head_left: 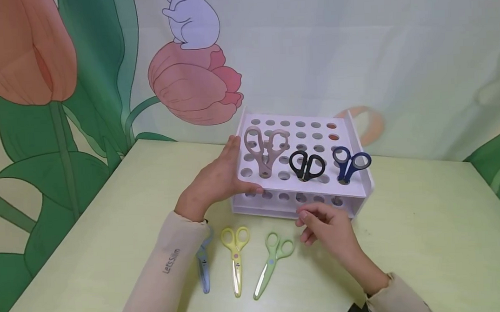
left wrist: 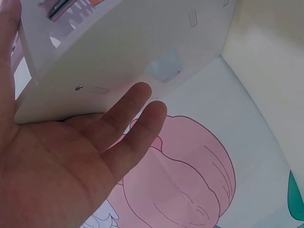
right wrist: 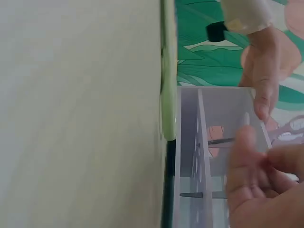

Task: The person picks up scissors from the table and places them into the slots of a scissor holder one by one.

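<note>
A white rack [head_left: 301, 188] with rows of round holes stands on the table. My left hand [head_left: 217, 176] holds its left end, thumb at the front edge and fingers along the side panel [left wrist: 109, 66]. Upright in the front holes are mauve scissors [head_left: 265, 167], black scissors [head_left: 305, 172] and dark blue scissors [head_left: 345, 173], handles up. My right hand [head_left: 330, 229] hovers before the rack's lower front, fingers loosely curled with nothing visible in them. Closest to it on the table lie green scissors [head_left: 271, 262]; yellow scissors [head_left: 236, 256] lie farther left.
Blue scissors [head_left: 203, 267] lie at the left, partly hidden by the left sleeve [head_left: 167, 266]. A curtain [head_left: 396, 52] printed with tulips and a white animal hangs behind the table [head_left: 437, 222]. Inside the rack, blades pass down through a lower shelf [right wrist: 203, 142].
</note>
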{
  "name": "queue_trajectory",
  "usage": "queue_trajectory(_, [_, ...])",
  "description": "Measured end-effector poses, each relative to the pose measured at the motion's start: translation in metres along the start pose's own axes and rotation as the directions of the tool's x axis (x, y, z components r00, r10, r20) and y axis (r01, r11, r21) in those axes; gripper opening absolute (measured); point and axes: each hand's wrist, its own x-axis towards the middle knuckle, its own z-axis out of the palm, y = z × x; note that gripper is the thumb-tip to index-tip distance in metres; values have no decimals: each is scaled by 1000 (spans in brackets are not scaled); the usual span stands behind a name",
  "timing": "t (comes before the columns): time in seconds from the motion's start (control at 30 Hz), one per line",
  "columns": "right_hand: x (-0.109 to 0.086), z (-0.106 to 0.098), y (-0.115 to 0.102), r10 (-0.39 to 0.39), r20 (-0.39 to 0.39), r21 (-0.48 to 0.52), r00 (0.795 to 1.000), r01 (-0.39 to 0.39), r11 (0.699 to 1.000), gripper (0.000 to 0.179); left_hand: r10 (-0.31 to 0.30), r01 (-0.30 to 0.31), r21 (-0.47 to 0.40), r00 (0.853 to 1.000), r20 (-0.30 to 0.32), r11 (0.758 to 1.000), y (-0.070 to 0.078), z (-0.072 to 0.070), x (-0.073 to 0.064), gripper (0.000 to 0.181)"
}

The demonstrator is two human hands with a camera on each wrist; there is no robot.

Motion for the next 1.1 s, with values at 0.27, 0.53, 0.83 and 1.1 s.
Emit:
queue_trajectory(0.27, [-3, 1, 24, -9, 171, -378, 985, 74, 923, 33, -38, 39, -14, 999, 15, 999, 1, -2, -2, 132])
queue_trajectory(0.53, [-6, 2, 27, -17, 269, -587, 963, 178, 790, 55, -34, 34, -11, 999, 20, 999, 4, -3, 1, 134])
queue_trajectory(0.83, [-15, 8, 20, 36, 300, -706, 953, 197, 680, 44, -36, 36, -1, 999, 37, 999, 6, -4, 3, 135])
queue_trajectory(1.1, [-14, 4, 23, -23, 376, -625, 926, 272, 731, 31, -50, 50, -2, 998, 46, 999, 1, -2, 0, 135])
